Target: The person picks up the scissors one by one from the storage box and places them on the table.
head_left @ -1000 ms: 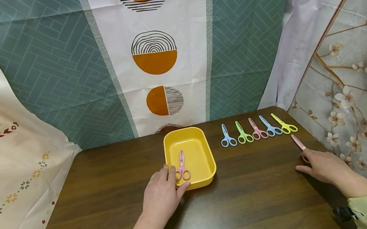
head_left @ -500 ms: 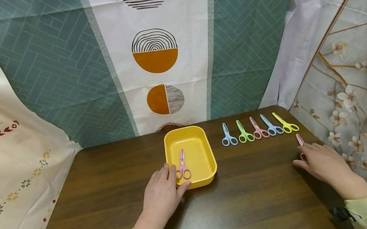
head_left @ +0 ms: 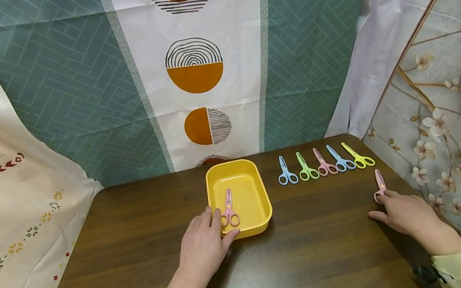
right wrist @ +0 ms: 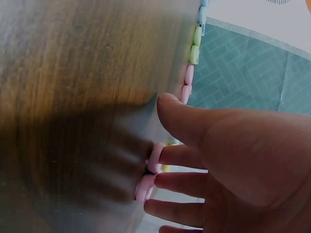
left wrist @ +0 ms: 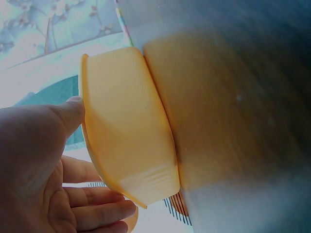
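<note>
In the head view my left hand (head_left: 202,246) rests at the near left corner of a yellow plastic tray (head_left: 259,194). Its thumb and fingers touch the rim, as the left wrist view shows on the tray's wall (left wrist: 129,116). Inside the tray lie pink scissors (head_left: 229,208), blades pointing away. At the far right, my right hand (head_left: 409,217) has its extended fingertips on the handle loops of another pair of pink scissors (head_left: 379,181), lying on the table. In the right wrist view those loops (right wrist: 155,158) meet the fingertips, while the thumb stands apart.
Along the table's back edge lie blue scissors (head_left: 286,171), green scissors (head_left: 306,167), pink scissors (head_left: 324,162), a second blue pair (head_left: 340,159) and yellow scissors (head_left: 358,155) in a row. Patterned cloths (head_left: 306,54) hang behind and beside the brown table (head_left: 137,236).
The pink scissors under my right hand have turned from slanting left to pointing nearly straight away. That hand has drawn back slightly, uncovering more of them. My left hand stays at the tray.
</note>
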{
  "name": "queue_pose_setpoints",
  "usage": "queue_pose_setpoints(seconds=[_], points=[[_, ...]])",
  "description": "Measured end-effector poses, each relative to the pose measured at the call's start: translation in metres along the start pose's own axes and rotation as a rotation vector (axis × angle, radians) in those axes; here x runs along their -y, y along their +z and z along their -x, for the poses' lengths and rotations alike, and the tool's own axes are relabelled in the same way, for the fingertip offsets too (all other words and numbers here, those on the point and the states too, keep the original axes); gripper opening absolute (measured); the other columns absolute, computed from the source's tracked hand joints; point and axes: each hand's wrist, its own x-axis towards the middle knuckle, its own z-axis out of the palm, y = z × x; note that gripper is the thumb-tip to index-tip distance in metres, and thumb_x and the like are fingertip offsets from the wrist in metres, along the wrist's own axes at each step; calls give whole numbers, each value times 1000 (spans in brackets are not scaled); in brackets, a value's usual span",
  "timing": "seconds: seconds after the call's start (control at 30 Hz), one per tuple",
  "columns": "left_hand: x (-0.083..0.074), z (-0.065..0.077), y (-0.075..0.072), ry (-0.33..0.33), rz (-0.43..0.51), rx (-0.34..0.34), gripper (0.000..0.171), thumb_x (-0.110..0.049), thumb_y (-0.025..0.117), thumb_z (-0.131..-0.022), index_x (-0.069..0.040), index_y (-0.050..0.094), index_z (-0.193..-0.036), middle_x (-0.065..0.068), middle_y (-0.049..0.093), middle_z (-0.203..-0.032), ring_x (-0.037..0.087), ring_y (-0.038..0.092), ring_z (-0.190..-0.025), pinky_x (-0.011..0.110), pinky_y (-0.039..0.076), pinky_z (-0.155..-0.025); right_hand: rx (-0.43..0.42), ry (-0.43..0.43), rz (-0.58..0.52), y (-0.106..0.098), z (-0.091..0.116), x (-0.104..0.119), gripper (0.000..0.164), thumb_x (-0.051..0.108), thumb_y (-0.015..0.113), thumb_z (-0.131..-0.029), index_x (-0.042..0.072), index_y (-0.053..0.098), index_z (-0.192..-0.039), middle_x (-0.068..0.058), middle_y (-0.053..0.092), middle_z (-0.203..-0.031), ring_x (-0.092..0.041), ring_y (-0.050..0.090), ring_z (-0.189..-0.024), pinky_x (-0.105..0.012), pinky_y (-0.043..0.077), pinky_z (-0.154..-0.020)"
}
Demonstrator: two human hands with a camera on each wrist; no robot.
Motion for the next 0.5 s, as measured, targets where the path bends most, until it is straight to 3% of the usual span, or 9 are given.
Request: queue_pose_setpoints(seconds=[0.2, 0.33, 0.5], points=[[0, 0, 0, 0, -3, 4, 72, -55, 89, -91, 6, 74, -126, 27, 73, -122, 40, 73, -107, 50, 60, -100, -53, 8, -58, -2, 0, 1, 50, 36, 80, -101, -3, 68, -129, -29, 72, -124, -53, 73, -102, -69, 55, -78], [1, 0, 0, 3, -8, -1, 71, -55, 89, -91, 5, 74, -126, 27, 73, -122, 40, 73, -107, 49, 60, -100, -41, 10, -52, -2, -2, 1, 59, 37, 79, -101, -6, 65, -140, -35, 69, -132, -57, 70, -110, -71, 54, -84], [1, 0, 0, 9, -7, -9, 70, -54, 89, -91, 5, 74, -125, 27, 74, -121, 40, 73, -107, 50, 60, -99, -27, -2, -27, -1, -2, 1, 54, 38, 79, -101, -6, 70, -131, -37, 67, -129, -57, 71, -108, -72, 54, -85]])
